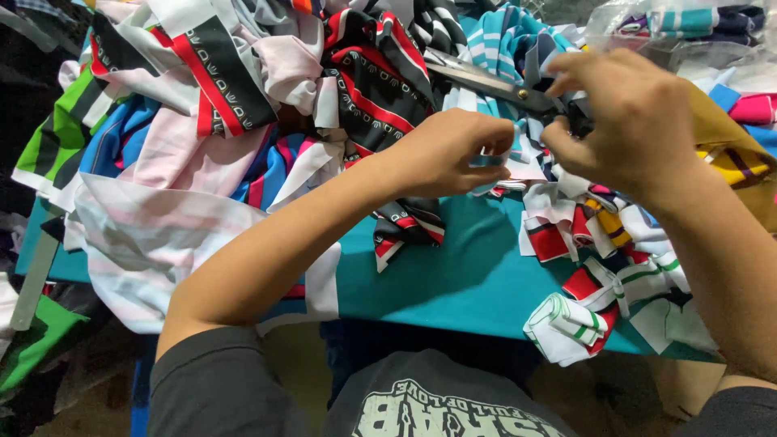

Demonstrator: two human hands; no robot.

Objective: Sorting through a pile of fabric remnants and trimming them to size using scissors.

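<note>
View: looking down from the person's head at a work table [453,283] covered in teal cloth, piled with striped fabric pieces.

Left hand: the left hand [453,154] reaches in from the near left, forearm crossing the table diagonally. Its fingers are curled together and pinched on a small light-blue fabric strip [488,161], thumb pressed against the fingertips.

Right hand: the right hand [635,121] comes in from the near right and sits just right of the left hand, close to it. Its fingers are bent and closed around the handles of a pair of scissors [486,81]; the handles themselves are hidden under the hand.

Scissors: the metal blades point to the far left, lying over the pile, the pivot screw just left of the right hand. Whether the blades are parted cannot be told.

Fabric strip: in the middle of the table, between the two hands, above the teal cloth.

Fabric pile: a heap of striped collars and cuffs [243,73] in red, black, white, pink and blue fills the far side and left.

Near right: a smaller cluster of folded striped pieces [599,275] in red, green and white lies under the right forearm.

Far right: clear plastic bag [688,32] holding more cloth.

Person: dark grey shirt at the near edge.
</note>
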